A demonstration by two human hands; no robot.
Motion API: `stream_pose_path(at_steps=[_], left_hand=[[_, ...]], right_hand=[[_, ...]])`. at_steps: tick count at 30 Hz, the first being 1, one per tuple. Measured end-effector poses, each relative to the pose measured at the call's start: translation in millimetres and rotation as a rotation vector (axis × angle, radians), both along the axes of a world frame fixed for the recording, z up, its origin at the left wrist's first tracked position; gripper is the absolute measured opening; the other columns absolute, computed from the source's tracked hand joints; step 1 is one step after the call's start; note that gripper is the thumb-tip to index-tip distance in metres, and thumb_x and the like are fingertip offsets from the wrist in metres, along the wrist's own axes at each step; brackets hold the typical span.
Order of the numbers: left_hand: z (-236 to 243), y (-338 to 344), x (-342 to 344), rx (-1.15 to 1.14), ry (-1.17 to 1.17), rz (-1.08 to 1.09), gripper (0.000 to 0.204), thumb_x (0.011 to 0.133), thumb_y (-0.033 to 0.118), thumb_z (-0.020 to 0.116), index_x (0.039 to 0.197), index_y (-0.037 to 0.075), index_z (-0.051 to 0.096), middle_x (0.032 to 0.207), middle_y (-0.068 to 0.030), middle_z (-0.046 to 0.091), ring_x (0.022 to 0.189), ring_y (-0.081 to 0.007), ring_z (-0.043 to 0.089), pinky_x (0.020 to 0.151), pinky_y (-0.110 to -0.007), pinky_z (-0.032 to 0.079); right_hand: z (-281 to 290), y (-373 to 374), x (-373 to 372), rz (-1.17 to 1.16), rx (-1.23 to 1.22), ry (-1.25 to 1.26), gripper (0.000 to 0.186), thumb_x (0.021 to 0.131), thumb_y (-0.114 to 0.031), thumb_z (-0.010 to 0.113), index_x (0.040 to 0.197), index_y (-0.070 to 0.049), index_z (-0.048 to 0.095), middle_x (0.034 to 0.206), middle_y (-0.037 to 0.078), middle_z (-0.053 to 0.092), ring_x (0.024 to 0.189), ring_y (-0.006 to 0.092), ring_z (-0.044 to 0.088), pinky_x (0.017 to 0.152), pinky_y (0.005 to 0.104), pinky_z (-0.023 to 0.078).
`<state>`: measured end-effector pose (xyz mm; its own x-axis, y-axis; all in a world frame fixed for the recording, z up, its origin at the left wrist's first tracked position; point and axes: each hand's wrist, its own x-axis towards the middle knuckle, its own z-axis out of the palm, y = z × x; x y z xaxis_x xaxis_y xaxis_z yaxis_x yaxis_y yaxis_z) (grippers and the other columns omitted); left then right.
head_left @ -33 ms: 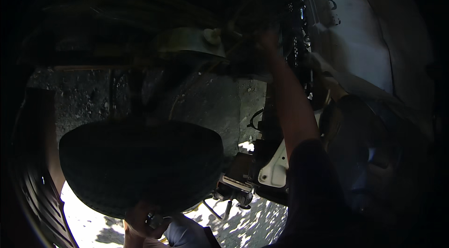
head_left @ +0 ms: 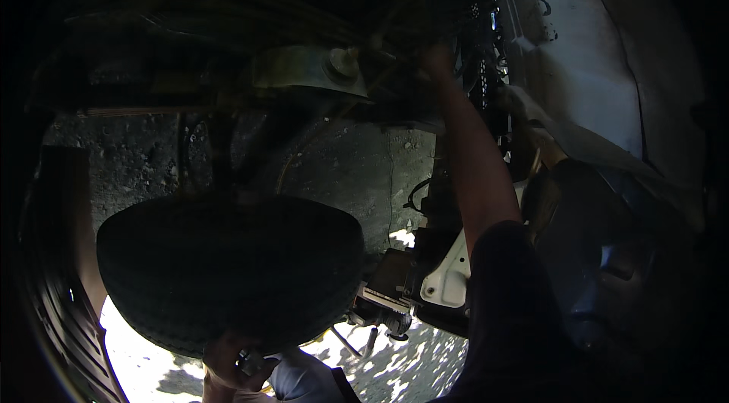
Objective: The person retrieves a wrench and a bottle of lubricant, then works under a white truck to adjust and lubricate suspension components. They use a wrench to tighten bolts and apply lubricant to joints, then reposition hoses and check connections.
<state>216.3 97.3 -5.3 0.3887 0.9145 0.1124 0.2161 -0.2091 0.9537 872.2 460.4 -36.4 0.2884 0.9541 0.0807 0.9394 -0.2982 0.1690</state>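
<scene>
My right arm stretches up past the middle of the view, and my right hand (head_left: 437,61) is among dark machine parts beneath a vehicle. Its fingers are lost in shadow, so what it touches is hidden. Left of it sits a pale metal bracket (head_left: 288,72) with a round knob-like piece (head_left: 343,63). Low in the view, my left hand (head_left: 222,357) is curled just below the tread of a large black tyre (head_left: 228,274). A small silvery metal piece (head_left: 252,362) shows at its fingers; its kind is unclear.
A whitish metal panel (head_left: 585,61) stands at the upper right. Beside my right forearm are a white bracket with holes (head_left: 446,281) and dark mechanical parts (head_left: 391,289). Rough ground (head_left: 326,167) shows behind the tyre, with bright sunlit patches lower down. A ribbed dark part (head_left: 68,312) edges the left.
The view has shifted very slightly and the parts around my right hand look a little sharper. Both hands keep nearly the same places.
</scene>
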Motion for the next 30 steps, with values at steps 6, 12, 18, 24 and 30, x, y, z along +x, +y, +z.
stream_pose_path(at_steps=[6,12,18,24,30], left_hand=[[-8.6,-8.5,-9.1,0.045,0.121,0.013,0.043,0.061,0.038,0.083,0.088,0.008,0.070,0.066,-0.0026,0.060,0.056,-0.0191,0.061,0.054,-0.031,0.049],[10.0,-2.4,8.6,0.025,0.172,0.089,0.043,0.071,0.045,0.079,0.088,0.008,0.067,0.059,-0.0005,0.056,0.051,-0.0168,0.057,0.051,-0.030,0.045],[25.4,11.1,23.7,0.004,0.162,0.120,0.047,0.078,0.050,0.077,0.089,0.006,0.065,0.055,0.0003,0.055,0.049,-0.0150,0.056,0.049,-0.028,0.043],[18.7,8.4,16.5,-0.023,0.154,0.084,0.047,0.079,0.050,0.077,0.090,0.006,0.064,0.054,0.0006,0.055,0.049,-0.0148,0.055,0.048,-0.028,0.043],[11.4,1.7,8.3,-0.051,0.137,0.035,0.048,0.080,0.050,0.077,0.090,0.005,0.064,0.053,0.0008,0.055,0.048,-0.0145,0.055,0.048,-0.028,0.043]], right_hand=[[-61.5,43.2,73.2,0.287,-0.051,-0.014,0.033,0.092,-0.029,0.067,0.113,-0.005,0.070,0.105,0.014,0.073,0.090,0.0316,0.072,0.077,0.0456,0.058],[-33.6,36.9,62.3,-0.450,-0.014,1.181,0.035,0.090,-0.020,0.073,0.117,0.003,0.068,0.109,0.016,0.073,0.090,0.0300,0.073,0.080,0.0468,0.060],[-44.1,40.0,31.3,-0.491,0.208,0.834,0.020,0.092,-0.012,0.071,0.105,0.003,0.068,0.096,0.013,0.073,0.080,0.0234,0.072,0.072,0.0360,0.060],[8.0,23.2,19.2,-0.542,-0.092,1.316,0.018,0.094,-0.014,0.069,0.102,0.003,0.070,0.096,0.015,0.074,0.083,0.0228,0.073,0.071,0.0342,0.060],[-1.6,27.0,-4.7,-0.506,-0.028,1.033,0.023,0.105,-0.015,0.053,0.113,0.005,0.062,0.095,0.017,0.073,0.085,0.0228,0.074,0.069,0.0304,0.061]])
